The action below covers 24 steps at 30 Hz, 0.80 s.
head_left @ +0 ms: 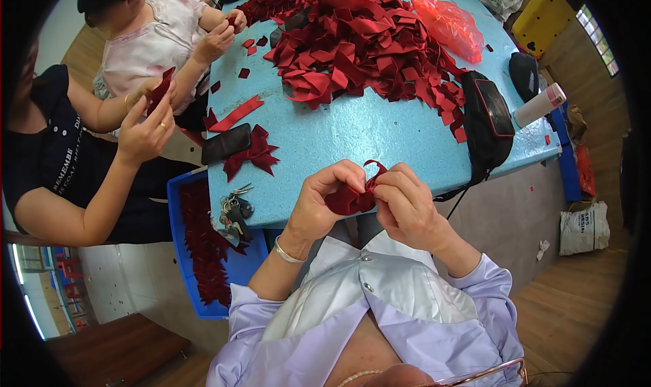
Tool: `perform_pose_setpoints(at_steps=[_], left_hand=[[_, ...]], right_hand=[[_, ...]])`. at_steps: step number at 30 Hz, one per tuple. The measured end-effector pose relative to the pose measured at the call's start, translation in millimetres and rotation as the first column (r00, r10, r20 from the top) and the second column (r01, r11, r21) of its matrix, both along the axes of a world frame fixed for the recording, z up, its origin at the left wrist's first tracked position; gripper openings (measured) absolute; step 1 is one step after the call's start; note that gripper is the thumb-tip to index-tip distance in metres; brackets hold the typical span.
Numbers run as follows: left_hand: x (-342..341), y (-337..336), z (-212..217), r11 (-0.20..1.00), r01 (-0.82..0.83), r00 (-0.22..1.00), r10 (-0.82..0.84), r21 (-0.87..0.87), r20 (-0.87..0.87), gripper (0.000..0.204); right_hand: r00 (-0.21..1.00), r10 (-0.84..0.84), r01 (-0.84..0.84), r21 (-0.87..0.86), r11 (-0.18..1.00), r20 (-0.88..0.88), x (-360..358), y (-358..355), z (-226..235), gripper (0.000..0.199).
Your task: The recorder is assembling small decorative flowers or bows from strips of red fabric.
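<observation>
Just off the table's near edge, a dark red ribbon point(346, 201) is bunched and looped between both my hands. My left hand point(317, 196) pinches its left side, thumb and fingertips pressed together. My right hand point(409, 207) grips the other side, and a thin loop of ribbon curls up between the two hands. Farther off lies a big heap of red ribbon pieces point(359, 48) on the blue table point(325, 133). Left of my hands, a black phone-like case point(227, 144) rests against a red ribbon bow point(255, 152).
A key bunch point(237, 209) sits at the table's near left corner. Below it stands a blue bin point(247, 272) of ribbon bows. A black pouch point(485, 126) and pale bottle point(540, 106) are on the right, a red plastic bag point(449, 26) beyond. Two co-workers handle ribbon at left.
</observation>
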<state>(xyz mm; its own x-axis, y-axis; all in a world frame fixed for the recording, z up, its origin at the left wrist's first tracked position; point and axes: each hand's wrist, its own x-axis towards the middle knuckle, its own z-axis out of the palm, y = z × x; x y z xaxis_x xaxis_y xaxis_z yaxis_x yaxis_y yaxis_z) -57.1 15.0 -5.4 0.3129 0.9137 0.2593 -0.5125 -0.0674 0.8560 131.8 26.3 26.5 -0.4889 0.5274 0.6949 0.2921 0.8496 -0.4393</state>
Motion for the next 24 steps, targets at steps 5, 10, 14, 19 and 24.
perform_pose_setpoints(at_steps=[5, 10, 14, 19, 24], left_hand=[[-1.1, -0.2, 1.9, 0.996, -0.036, 0.992, 0.045, -0.083, 0.115, 0.023], [2.3, -2.7, 2.6, 0.993, -0.007, 0.988, 0.025, -0.120, 0.154, 0.021], [6.6, -4.0, -1.0, 0.996, 0.027, 0.994, -0.018, -0.083, 0.109, 0.017], [9.9, -7.0, 2.7, 0.996, 0.029, 0.994, -0.020, -0.089, 0.111, 0.014], [5.9, -1.1, -2.1, 0.991, 0.088, 0.954, -0.054, -0.103, 0.296, 0.016]], right_hand=[[0.996, -0.015, 0.013, -0.028, 1.000, -0.091, 6.4, 3.4, -0.5, 0.033], [0.996, 0.038, -0.042, -0.062, 0.997, -0.078, 8.8, 0.7, 2.9, 0.033], [0.999, 0.032, -0.033, -0.062, 0.998, -0.023, 9.1, -2.4, -0.2, 0.033], [0.999, -0.011, 0.008, -0.061, 0.998, -0.042, 9.3, -7.5, -1.6, 0.032], [0.978, -0.086, 0.040, -0.231, 0.972, -0.189, 17.9, -7.9, -5.6, 0.031]])
